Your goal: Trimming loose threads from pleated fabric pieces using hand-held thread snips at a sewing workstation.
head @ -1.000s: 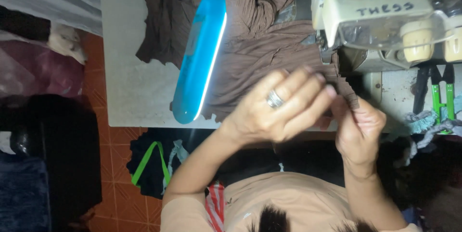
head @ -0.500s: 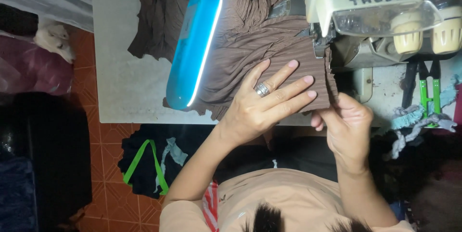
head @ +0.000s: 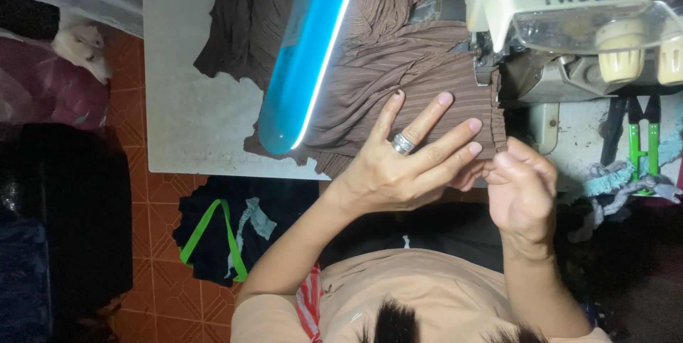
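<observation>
Ribbed brown fabric (head: 398,76) lies flat under the spread-open left hand (head: 405,161); the right hand (head: 523,190) pinches its edge. Beyond the grip stands a cream sewing machine (head: 569,23), with a glossy blue lamp bar (head: 302,55) overhanging beside.

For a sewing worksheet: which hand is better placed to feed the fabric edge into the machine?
Likely the right hand: it pinches the brown fabric edge beside the sewing machine; left hand lies flat.
</observation>
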